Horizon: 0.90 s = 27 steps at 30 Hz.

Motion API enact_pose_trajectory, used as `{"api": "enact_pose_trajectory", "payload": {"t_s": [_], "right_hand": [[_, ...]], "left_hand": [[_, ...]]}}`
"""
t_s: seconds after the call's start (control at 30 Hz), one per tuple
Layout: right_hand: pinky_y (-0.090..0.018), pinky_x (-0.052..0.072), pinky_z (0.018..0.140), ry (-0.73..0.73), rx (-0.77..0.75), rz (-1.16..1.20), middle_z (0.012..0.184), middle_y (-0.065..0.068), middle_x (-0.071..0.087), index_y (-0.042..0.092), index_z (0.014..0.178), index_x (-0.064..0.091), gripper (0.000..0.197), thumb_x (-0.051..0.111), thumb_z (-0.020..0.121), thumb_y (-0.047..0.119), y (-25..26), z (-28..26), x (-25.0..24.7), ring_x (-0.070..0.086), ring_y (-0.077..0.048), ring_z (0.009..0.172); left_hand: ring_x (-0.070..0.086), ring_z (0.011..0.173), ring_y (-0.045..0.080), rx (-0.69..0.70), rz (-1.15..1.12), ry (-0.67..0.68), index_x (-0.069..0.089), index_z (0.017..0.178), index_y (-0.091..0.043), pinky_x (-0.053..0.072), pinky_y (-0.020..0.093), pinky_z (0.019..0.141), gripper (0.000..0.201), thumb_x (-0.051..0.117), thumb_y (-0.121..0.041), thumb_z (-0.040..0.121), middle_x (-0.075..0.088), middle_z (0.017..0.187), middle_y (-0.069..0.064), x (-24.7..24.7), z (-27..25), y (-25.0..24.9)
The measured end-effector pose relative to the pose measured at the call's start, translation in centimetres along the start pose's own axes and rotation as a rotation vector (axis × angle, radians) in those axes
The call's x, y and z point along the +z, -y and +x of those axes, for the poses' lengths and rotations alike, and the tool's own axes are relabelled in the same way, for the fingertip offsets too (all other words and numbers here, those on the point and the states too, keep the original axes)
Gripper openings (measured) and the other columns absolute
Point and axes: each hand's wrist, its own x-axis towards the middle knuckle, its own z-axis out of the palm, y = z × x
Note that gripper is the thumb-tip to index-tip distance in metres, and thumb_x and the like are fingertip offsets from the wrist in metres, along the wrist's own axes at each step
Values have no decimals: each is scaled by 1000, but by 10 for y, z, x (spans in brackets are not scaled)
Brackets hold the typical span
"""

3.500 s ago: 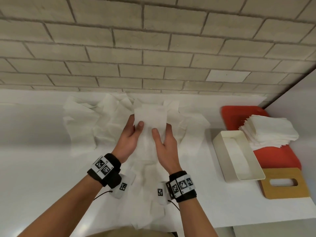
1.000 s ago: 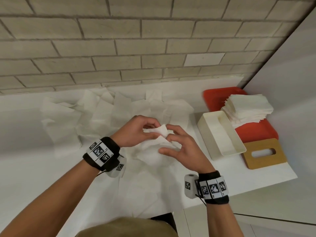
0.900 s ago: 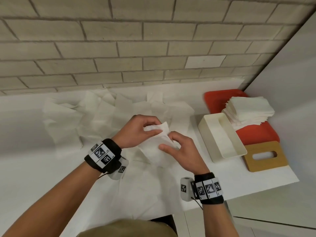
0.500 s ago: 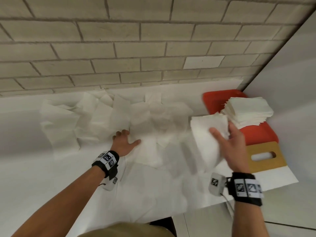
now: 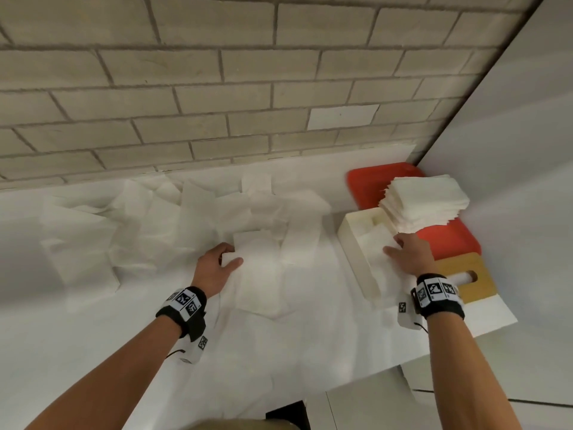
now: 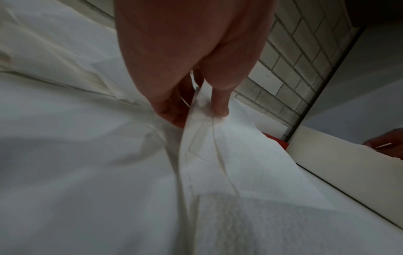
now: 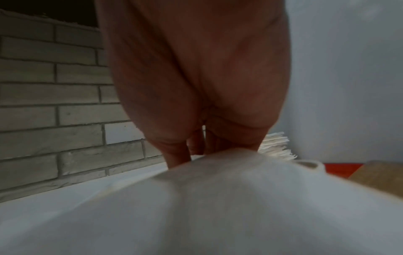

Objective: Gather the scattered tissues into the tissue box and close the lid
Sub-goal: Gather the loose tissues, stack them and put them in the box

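Several white tissues (image 5: 139, 228) lie scattered across the white counter. My left hand (image 5: 231, 256) pinches the edge of one tissue (image 5: 257, 259) between thumb and fingers; the left wrist view shows that pinch (image 6: 202, 112) on the raised tissue edge (image 6: 218, 146). The open white tissue box (image 5: 356, 259) stands to the right. My right hand (image 5: 395, 245) presses a folded tissue (image 5: 376, 246) down into the box with straight fingers. In the right wrist view the fingers (image 7: 174, 155) point down onto that tissue (image 7: 229, 198). The wooden lid (image 5: 449, 265) with its slot lies flat beside the box.
A red tray (image 5: 372, 181) behind the box carries a neat stack of folded tissues (image 5: 428, 200). A brick wall runs along the back, and a white panel (image 5: 511, 150) closes the right side. The counter's front edge (image 5: 403, 361) runs just below the box.
My right hand carried the folded tissue right and set it down into the box. My left hand let go of it, dropped to the pile and pinched another tissue.
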Motion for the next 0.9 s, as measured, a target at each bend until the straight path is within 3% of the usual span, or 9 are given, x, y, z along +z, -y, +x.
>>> {"api": "enact_pose_trajectory", "payload": {"t_s": [0.17,0.3,0.43,0.53,0.6,0.7,0.73,0.8,0.9], "right_hand": [[-49,45,111,-153,-54,149,137,-19,68,6,138,65,42,70,104,29,11,2,-2,56,-44,133],[-46,45,111,-126,-98,123,138,-22,68,2,140,63,41,67,107,26,27,1,-3,57,-44,133],[-36,45,95,-235,-99,184,125,-24,72,2,131,68,34,66,107,26,29,6,-2,63,-45,121],[-45,49,106,-200,-31,208,129,-22,72,7,138,63,37,67,106,27,31,6,-3,60,-45,129],[-53,50,107,-282,-33,210,133,-24,68,9,144,54,45,69,104,25,38,-4,-5,58,-46,131],[-50,51,104,-518,-205,296,136,-15,65,12,142,55,46,69,104,34,75,-39,-2,62,-38,126],[-44,51,107,-482,-275,426,134,-8,68,15,140,57,47,69,103,40,95,-55,6,64,-28,126],[-30,50,109,-179,-335,732,133,4,71,22,142,56,57,75,97,52,138,-85,30,66,-10,126],[-42,60,101,107,-352,900,121,3,78,25,132,64,54,81,91,55,178,-110,83,74,-13,112]], "left_hand": [[70,104,13,-17,-171,53,68,125,-26,55,31,97,37,81,-39,93,72,121,-5,-3,-4,-7],[66,115,15,-13,-159,51,72,123,-27,50,35,107,37,83,-41,90,73,123,-5,4,0,-14],[61,114,17,-20,-108,-1,70,107,-26,42,26,98,21,82,-36,92,66,122,-1,10,5,-24],[60,112,13,47,-59,-19,69,113,-24,42,28,98,24,76,-40,97,68,119,-8,5,4,-31],[61,96,0,93,-104,-5,63,100,-23,43,28,90,17,71,-39,101,67,95,-24,-4,0,-43],[58,70,2,136,-263,79,51,94,-16,44,28,73,25,66,-32,105,69,73,-14,-18,-7,-63],[59,72,10,157,-308,106,52,103,-13,45,32,73,27,66,-36,105,71,76,-2,-22,-10,-72],[47,72,22,177,-345,124,49,117,-10,40,35,69,35,65,-39,105,58,76,16,-24,-16,-89],[56,74,22,178,-497,80,51,113,-9,47,36,64,28,62,-34,108,66,85,15,-23,-20,-113]]}}
